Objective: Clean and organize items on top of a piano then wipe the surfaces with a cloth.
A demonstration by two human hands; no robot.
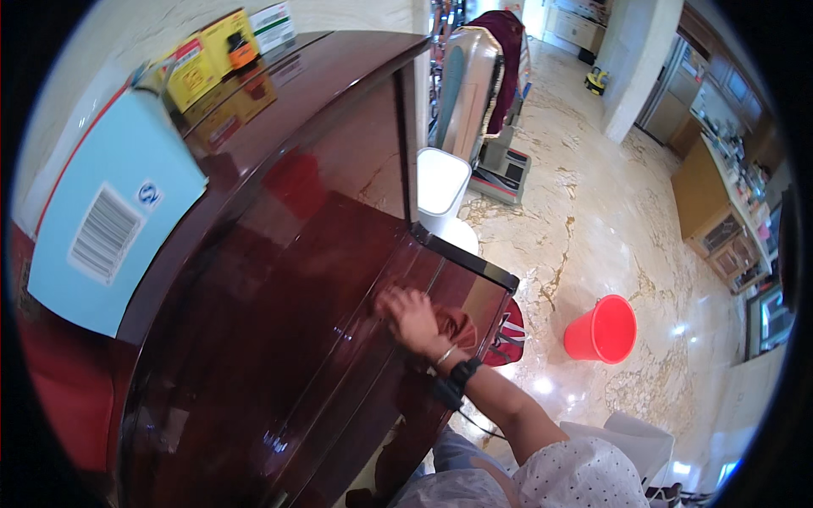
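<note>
My right hand [411, 319] lies palm down on the glossy, dark red-brown surface of what looks like an upright piano [267, 317]. A reddish-brown cloth [458, 327] is bunched under the palm and sticks out on the hand's right side. The fingers are slightly blurred and point away from me. My wrist carries a thin bracelet and a black band with a small device [451, 387], from which a cable hangs. My left hand is out of view.
A light-blue box [120, 209], yellow boxes [228, 41] and a small orange-and-black bottle [241, 52] stand on top. A white bin [443, 181] is beyond the right end. On the marble floor stand a red bucket [600, 330] and a red bag [508, 336].
</note>
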